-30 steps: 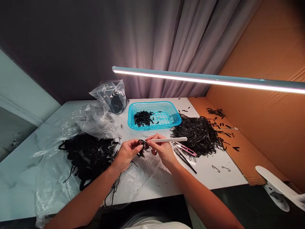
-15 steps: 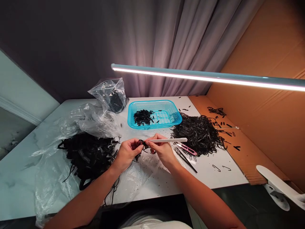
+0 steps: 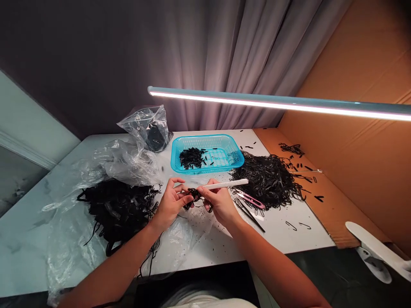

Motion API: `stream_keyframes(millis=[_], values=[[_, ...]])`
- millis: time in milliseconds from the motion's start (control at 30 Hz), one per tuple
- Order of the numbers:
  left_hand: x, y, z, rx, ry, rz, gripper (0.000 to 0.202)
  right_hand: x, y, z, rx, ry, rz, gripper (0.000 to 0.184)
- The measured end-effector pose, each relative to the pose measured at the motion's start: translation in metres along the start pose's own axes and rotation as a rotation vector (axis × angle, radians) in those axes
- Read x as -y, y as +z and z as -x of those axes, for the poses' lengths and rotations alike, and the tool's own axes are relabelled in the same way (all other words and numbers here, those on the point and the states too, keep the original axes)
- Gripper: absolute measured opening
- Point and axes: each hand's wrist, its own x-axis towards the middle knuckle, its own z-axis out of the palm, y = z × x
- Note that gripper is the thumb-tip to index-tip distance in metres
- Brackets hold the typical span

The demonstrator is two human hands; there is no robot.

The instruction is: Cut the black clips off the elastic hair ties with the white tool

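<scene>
Head view: left hand (image 3: 170, 205) fingers pinch a black loop (image 3: 194, 196) touching the right hand (image 3: 221, 206), whose fingers grip a rightward-pointing white stick (image 3: 227, 184).

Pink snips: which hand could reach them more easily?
Likely the right hand: the pink snips lie just beside it, though it holds a white stick. The left hand, pinching a black piece, is farther.

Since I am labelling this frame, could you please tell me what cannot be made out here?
Head view: the black piece between the left hand and right hand is too small and finger-covered to identify.
Head view: the white stick has its tip hidden by the right hand.
Head view: the clear bag hides its dark contents behind crinkled plastic.
</scene>
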Motion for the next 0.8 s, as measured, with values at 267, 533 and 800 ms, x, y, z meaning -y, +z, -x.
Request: stream_keyframes(millis=[267, 533, 800], values=[[-0.005, -0.001, 0.004, 0.027, 0.401, -0.523, 0.017, -0.004, -0.001, -0.002, 0.014, 0.058, -0.064, 0.041], [-0.013, -0.011, -0.005, -0.133, 0.277, 0.140, 0.017, 0.008, -0.012, -0.007, -0.144, -0.041, -0.070, 0.039], [-0.004, -0.005, -0.004, 0.051, -0.183, -0.135, 0.039, 0.008, -0.008, -0.004, -0.021, 0.060, -0.130, 0.042]])
